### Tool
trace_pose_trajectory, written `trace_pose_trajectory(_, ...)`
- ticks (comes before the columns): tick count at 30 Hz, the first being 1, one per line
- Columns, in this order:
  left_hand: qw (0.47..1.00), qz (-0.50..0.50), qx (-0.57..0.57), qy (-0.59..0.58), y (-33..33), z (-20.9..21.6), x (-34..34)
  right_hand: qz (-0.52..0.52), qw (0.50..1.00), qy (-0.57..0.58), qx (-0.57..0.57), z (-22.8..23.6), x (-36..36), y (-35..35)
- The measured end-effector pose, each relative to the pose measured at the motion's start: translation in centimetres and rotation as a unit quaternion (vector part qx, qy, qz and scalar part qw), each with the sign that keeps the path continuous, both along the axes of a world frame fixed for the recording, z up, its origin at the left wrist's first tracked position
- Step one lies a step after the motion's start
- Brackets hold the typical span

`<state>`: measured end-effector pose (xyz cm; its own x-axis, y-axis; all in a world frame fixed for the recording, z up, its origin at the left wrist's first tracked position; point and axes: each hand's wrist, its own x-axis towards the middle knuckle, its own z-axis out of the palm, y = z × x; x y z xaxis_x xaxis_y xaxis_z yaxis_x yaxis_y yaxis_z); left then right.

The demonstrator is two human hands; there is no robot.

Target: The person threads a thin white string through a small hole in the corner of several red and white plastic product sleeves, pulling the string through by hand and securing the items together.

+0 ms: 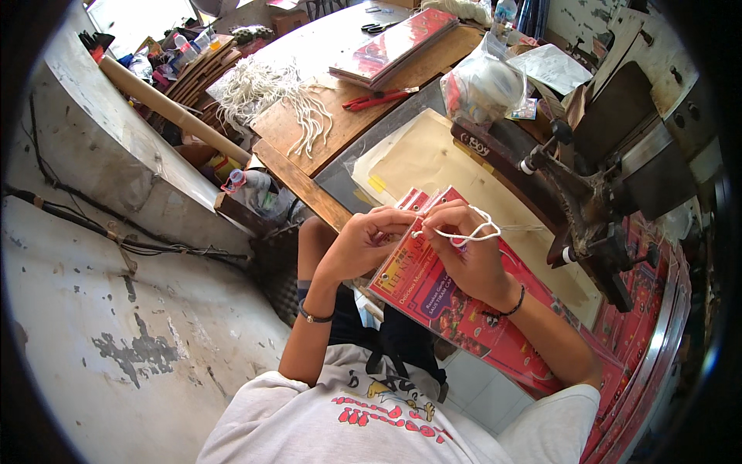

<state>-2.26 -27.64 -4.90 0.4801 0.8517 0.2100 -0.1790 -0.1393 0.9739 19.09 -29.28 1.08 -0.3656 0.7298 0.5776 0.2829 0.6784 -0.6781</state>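
A red printed placard with metal eyelets along its top edge lies slanted in front of me, above my lap. More red placards show just behind its upper edge. My left hand is closed at the top edge, its fingertips partly hidden behind the placard. Over the front, my right hand pinches a white cord close to an eyelet. The cord loops out past the right knuckles, and a knot-like bit of it shows at the eyelet between both hands.
A heap of cut white cords and a red-handled tool lie on the wooden board ahead. Beyond are stacked red placards and black scissors. A dark metal machine stands right, beside a stuffed plastic bag.
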Motion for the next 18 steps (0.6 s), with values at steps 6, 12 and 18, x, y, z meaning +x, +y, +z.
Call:
trace_pose_trajectory(6, 1.0, 0.003, -0.006, -0.009, -0.18, 0.26, 0.14, 0.003, 1.0, -0.014, -0.002, 0.2, 0.02, -0.04)
trace_pose_trajectory(12, 1.0, -0.001, -0.003, -0.006, -0.18, 0.31, 0.1, 0.002, 1.0, -0.018, 0.006, -0.01, 0.03, 0.07)
trace_pose_trajectory(18, 0.999, -0.018, -0.01, -0.044, -0.13, 0.31, 0.08, 0.002, 1.0, -0.015, 0.024, -0.19, 0.0, 0.22)
